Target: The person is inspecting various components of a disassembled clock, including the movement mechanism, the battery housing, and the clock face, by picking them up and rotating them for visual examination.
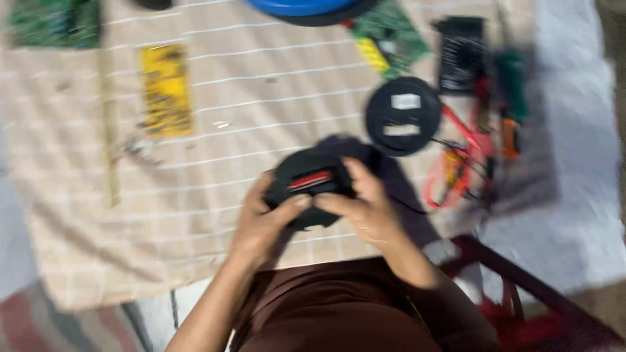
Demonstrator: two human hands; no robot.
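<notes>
Checked beige cloth covers the counter; frame motion-blurred. Centre, slightly toward 6 o'clock: black rounded housing with a red strip on its upper face, held above the cloth edge. Left hand grip wrapped on its lower left side, thumb pressed on the front rim. Right hand grip closed on its right side, fingers curled over the top, thumb meeting the left thumb. Dark cloth piece lies under and behind the housing. At 1 o'clock: black round disc with two pale labels. At 2 o'clock: red and orange wires, just beside the disc. At 10 o'clock: yellow circuit board. At 12 to 1 o'clock: green circuit board, blue round rim above it.
</notes>
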